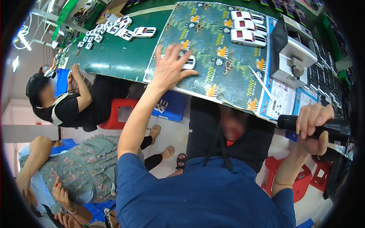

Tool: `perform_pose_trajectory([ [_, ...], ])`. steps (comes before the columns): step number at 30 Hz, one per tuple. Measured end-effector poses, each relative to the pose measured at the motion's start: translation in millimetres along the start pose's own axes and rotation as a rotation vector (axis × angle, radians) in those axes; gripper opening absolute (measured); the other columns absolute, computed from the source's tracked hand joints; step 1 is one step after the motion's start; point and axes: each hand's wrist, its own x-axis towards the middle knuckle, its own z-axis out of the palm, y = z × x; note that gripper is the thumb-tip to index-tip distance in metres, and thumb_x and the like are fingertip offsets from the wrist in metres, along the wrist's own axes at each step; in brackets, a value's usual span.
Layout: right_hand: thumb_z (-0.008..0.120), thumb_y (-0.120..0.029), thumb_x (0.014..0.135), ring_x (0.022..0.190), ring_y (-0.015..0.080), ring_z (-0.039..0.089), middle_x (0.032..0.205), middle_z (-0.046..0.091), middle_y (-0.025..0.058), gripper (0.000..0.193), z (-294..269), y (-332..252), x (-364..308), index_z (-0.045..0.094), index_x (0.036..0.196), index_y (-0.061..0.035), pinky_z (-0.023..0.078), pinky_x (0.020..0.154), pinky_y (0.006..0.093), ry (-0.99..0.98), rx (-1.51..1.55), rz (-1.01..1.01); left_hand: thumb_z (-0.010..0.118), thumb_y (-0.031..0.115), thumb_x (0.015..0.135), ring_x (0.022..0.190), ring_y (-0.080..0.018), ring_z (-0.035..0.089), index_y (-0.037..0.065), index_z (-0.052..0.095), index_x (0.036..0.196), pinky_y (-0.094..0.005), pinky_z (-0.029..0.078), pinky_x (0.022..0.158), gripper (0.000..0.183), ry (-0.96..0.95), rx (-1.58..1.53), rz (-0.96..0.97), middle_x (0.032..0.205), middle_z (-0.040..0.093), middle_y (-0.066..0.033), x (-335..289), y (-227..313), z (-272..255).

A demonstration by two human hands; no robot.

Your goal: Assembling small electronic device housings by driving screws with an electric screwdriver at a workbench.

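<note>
Blue shirt [186, 193] lies nearest; the closer left hand [169, 68] spreads over a white toy car [189, 62], seemingly lying nine-to-three; the right hand [312, 118], toward four o'clock, wraps a black cylinder [337, 130].

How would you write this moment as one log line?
left hand: spread over white toy car | right hand: holding black tool
</note>
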Motion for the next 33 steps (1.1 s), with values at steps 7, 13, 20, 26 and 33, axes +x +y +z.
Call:
perform_pose_trajectory([
  [7,0.069,-0.032,0.088,0.047,0.0059,0.047,0.067,0.050,-0.0014,0.031,1,3,4,0.050,0.094,-0.0083,0.042,0.049,0.0189,0.027,-0.037,0.014,0.071,0.051,0.087,0.142,-0.0447,0.028,0.017,0.058,0.135,-0.0660,0.015,0.114,0.060,0.032,-0.114,-0.452,0.150,0.036,-0.0247,-60,-59,20],
  [13,0.070,-0.031,0.088,0.046,0.0048,0.047,0.067,0.050,-0.0023,0.031,-4,10,9,0.050,0.094,-0.0086,0.043,0.048,0.0172,0.021,-0.037,0.010,0.065,0.039,0.092,0.147,-0.0427,0.024,0.023,0.062,0.132,-0.0699,0.010,0.115,0.043,-0.002,-0.010,-0.414,0.154,0.035,-0.0209,-95,-156,26],
  [20,0.070,-0.031,0.089,0.047,0.0043,0.049,0.068,0.051,-0.0017,0.031,-15,4,6,0.050,0.096,-0.0090,0.043,0.049,0.0166,0.002,-0.040,0.022,0.064,0.040,0.093,0.141,-0.0420,0.035,0.010,0.051,0.142,-0.0613,0.023,0.114,0.058,0.159,0.093,-0.467,0.151,0.039,-0.0233,-106,-140,7],
  [26,0.073,-0.030,0.088,0.054,0.0062,0.057,0.073,0.056,-0.0020,0.033,-19,-36,-17,0.050,0.099,-0.0108,0.051,0.055,0.0219,-0.001,-0.043,-0.004,0.073,0.000,0.078,0.116,-0.0377,0.058,0.000,0.066,0.109,-0.0449,0.045,0.099,0.031,0.537,-0.573,-0.232,0.122,0.064,-0.0164,-16,63,2],
  [33,0.076,-0.029,0.089,0.053,0.0129,0.064,0.070,0.062,0.0025,0.034,-41,-88,-28,0.052,0.097,-0.0074,0.058,0.054,0.0255,-0.142,0.042,-0.112,0.072,0.001,0.082,0.084,-0.0319,0.068,-0.004,0.065,0.110,-0.0359,0.054,0.074,0.030,0.216,-1.357,-0.039,0.105,0.067,-0.0196,88,291,-19],
])
